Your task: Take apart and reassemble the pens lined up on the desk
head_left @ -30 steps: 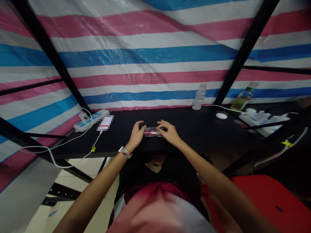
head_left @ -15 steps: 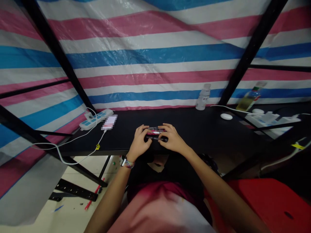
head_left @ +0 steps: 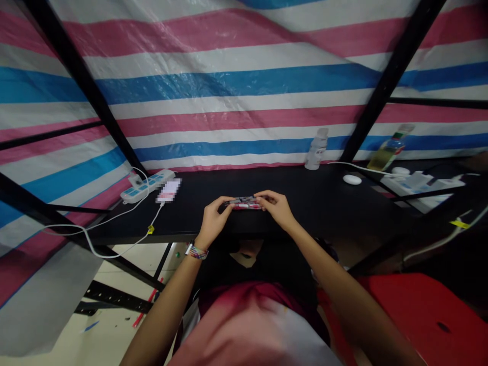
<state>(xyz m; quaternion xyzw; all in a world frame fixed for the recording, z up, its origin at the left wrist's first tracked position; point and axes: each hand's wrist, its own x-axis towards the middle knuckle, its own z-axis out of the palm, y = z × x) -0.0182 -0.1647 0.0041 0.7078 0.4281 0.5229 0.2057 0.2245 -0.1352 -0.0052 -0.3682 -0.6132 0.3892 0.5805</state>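
A small bundle of slim, pen-like items [head_left: 246, 204], dark, red and white, lies crosswise at the middle of the black desk [head_left: 297, 203]. My left hand [head_left: 214, 216] grips its left end between thumb and fingers, with a colourful band on the wrist. At the right end, my right hand [head_left: 277, 208] pinches the same bundle, its thumb and fingers at the near and far sides. The separate items are too small to tell apart clearly.
A power strip [head_left: 148, 186] and a phone [head_left: 169, 190] with white cables lie at the left. Toward the right are a clear bottle [head_left: 316, 149], a white oval case [head_left: 352, 180] and a bottle of yellowish liquid [head_left: 391, 148]. A red stool [head_left: 423, 315] stands lower right.
Both hands have closed in on the items, which now sit tighter together. The dark pen-like item that lay apart on the near side has joined the bundle. The view has shifted slightly.
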